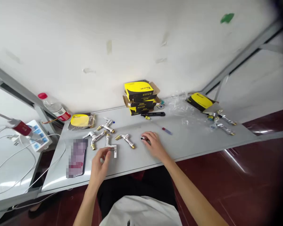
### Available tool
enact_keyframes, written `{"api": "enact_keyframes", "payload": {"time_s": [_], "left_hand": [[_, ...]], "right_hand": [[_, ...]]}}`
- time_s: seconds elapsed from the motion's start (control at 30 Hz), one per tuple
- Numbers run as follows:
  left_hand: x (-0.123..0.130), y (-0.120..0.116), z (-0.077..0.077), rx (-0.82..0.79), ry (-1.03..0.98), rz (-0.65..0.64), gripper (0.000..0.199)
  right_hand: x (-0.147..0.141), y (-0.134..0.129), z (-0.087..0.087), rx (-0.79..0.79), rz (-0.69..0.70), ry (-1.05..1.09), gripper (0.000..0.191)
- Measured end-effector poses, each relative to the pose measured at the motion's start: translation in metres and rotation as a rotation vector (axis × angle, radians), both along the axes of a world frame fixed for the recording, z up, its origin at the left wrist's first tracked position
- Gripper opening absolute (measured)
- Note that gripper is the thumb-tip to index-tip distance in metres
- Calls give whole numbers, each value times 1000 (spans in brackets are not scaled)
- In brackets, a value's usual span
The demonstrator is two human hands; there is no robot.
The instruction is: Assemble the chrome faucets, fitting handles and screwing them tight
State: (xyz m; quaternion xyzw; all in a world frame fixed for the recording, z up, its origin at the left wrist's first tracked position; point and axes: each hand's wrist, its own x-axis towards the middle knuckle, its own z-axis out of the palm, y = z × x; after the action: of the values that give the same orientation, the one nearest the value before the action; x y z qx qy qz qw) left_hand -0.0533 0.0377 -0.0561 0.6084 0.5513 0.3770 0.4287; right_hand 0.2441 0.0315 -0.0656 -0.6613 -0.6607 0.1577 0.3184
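Observation:
My left hand (101,164) grips the upright lever of a chrome tap (110,147) at the table's front. Beside it lie a chrome tap with brass ends (94,139) and another (125,140), with a third (106,126) behind them. My right hand (154,145) rests on the grey table (186,138), its fingertips closed on a small black part (143,138), mostly hidden by the fingers. A small blue-and-red tool (167,131) lies ahead of that hand.
Yellow-and-black boxes (139,97) stack against the wall behind a black tool (153,114). More chrome taps (225,128) lie at the right end. A phone (76,158), plastic bottle (54,107) and power strip (37,135) with white cables sit left. The table's front edge overhangs a dark red floor.

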Motion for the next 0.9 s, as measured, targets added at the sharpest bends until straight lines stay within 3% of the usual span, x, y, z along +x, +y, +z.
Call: {"api": "enact_keyframes", "payload": {"time_s": [0.13,0.27,0.33,0.43,0.57,0.63,0.77,0.9], "left_hand": [[-5,-10,-4,-5,40,45,39],[14,7,12,77,84,-41,34],[43,30,25,218,111,-221,32],[107,74,40,429,222,-436,32],[191,119,41,536,488,-677,48],[216,129,37,520,549,-694,49],[230,136,32,488,521,-640,34],[208,134,37,432,408,-553,31]], "right_hand": [[3,-6,6,8,-131,361,33],[14,-9,9,4,-175,573,42],[19,-9,8,-34,-184,635,45],[25,-9,5,-82,-176,672,51],[28,-8,3,-38,-195,853,60],[29,-7,3,-5,-217,963,63],[29,-5,4,39,-231,1046,57],[32,-5,2,35,-219,1058,50]]}}
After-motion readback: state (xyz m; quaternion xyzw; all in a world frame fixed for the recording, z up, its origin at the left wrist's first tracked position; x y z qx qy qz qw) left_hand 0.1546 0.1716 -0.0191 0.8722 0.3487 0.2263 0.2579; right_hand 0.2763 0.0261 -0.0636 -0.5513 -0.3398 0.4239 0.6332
